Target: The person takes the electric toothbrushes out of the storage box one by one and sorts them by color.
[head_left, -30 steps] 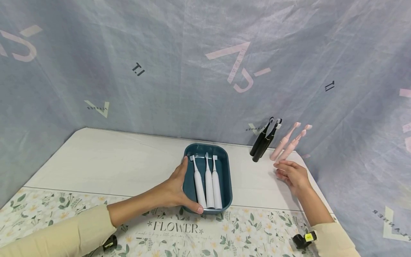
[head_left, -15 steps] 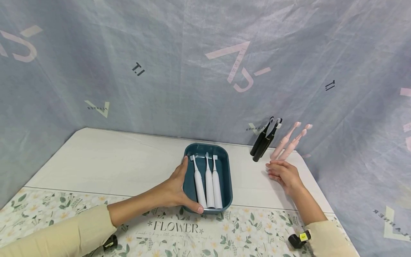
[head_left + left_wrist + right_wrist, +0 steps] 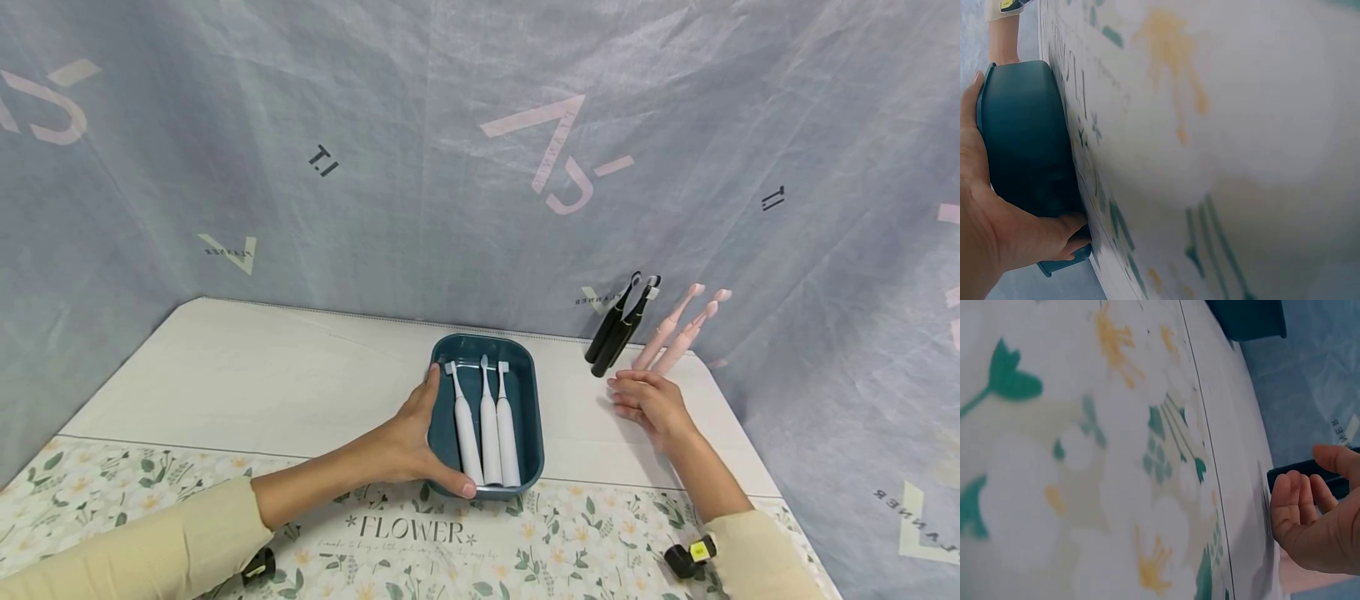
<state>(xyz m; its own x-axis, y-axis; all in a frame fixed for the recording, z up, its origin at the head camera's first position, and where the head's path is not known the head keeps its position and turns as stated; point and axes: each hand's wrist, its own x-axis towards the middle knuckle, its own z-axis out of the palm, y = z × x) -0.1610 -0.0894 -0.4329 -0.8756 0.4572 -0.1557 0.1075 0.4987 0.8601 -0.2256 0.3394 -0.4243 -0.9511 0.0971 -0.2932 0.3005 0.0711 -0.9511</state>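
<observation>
A dark teal plastic bin (image 3: 537,417) stands mid-table with three white electric toothbrushes (image 3: 490,433) lying in it, heads toward the back. My left hand (image 3: 416,442) grips its left side, thumb over the near rim; in the left wrist view the fingers wrap the bin's outer wall (image 3: 1029,131). My right hand (image 3: 652,408) holds nothing, its fingers loosely bent, just in front of the black electric toothbrushes (image 3: 617,340) and pink electric toothbrushes (image 3: 675,346). In the right wrist view, part of a black toothbrush (image 3: 1291,472) shows behind that hand.
Both toothbrush groups stand upright at the back right, near the grey cloth (image 3: 375,208) hanging behind the table. A flowered cover (image 3: 570,542) lies across the front of the white table (image 3: 262,375).
My right hand has moved left, from before the pink toothbrushes toward the black ones. My left hand and the bin have stayed in place.
</observation>
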